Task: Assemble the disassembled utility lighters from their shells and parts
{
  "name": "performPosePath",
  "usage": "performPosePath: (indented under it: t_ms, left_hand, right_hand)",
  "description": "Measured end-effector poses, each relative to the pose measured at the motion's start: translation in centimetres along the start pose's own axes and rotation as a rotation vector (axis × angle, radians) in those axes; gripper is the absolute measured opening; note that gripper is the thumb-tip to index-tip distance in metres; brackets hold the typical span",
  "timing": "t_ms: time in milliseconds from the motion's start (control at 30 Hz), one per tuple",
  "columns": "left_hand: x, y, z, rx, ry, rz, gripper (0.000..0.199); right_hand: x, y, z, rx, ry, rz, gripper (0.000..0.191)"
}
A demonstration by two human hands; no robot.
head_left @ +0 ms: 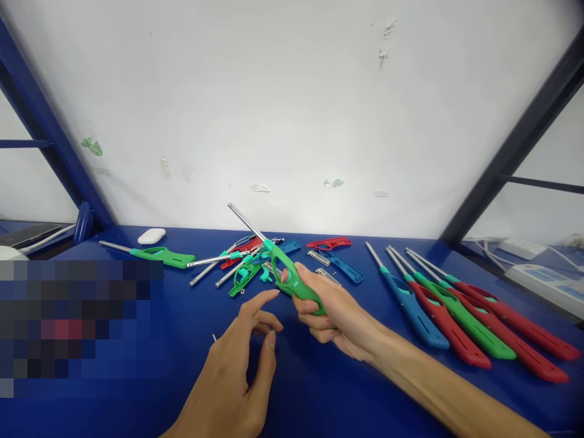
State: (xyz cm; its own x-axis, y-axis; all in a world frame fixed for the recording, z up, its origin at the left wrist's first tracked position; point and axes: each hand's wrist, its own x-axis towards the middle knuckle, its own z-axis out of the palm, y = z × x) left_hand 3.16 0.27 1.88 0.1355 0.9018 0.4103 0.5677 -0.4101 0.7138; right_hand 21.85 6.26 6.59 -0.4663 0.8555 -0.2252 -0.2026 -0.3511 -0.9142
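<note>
My right hand (326, 304) is wrapped round the handle of a green long-necked lighter (292, 274), its metal tube pointing up and to the left. One finger sits in the trigger loop. My left hand (246, 359) is just left of and below it, fingers curved and apart, holding nothing. Behind the hands lies a pile of loose lighter parts: metal tubes (205, 274), a green half shell (244, 277), a red half shell (329, 244), a blue half shell (347, 266) and a small metal-and-clear insert (318, 258).
At the right, several lighters lie side by side, among them a blue one (413, 310) and a green one (479, 322). Another green lighter (168, 257) and a white case (152, 236) lie at the back left. A power strip (547, 286) is at the far right.
</note>
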Motion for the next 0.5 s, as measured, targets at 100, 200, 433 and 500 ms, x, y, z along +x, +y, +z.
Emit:
performPosePath:
  t_ms: [100, 200, 433, 500]
  left_hand:
    - [-0.05, -0.01, -0.02, -0.004, -0.020, 0.010, 0.043]
    - [-0.01, -0.09, -0.10, 0.010, -0.030, 0.022, 0.043]
    - [0.26, -0.59, -0.49, 0.077, -0.066, 0.098, 0.045]
    - [0.22, -0.53, -0.40, 0.069, -0.050, 0.075, 0.043]
  right_hand:
    - [0.03, -0.02, 0.22, -0.012, -0.022, -0.011, 0.038]
    - [0.02, -0.10, 0.34, -0.005, -0.012, -0.028, 0.036]
    - [0.01, -0.06, 0.36, 0.028, 0.027, -0.051, 0.029]
    - [0.10, 0.03, 0.28, 0.024, 0.025, -0.060, 0.030]
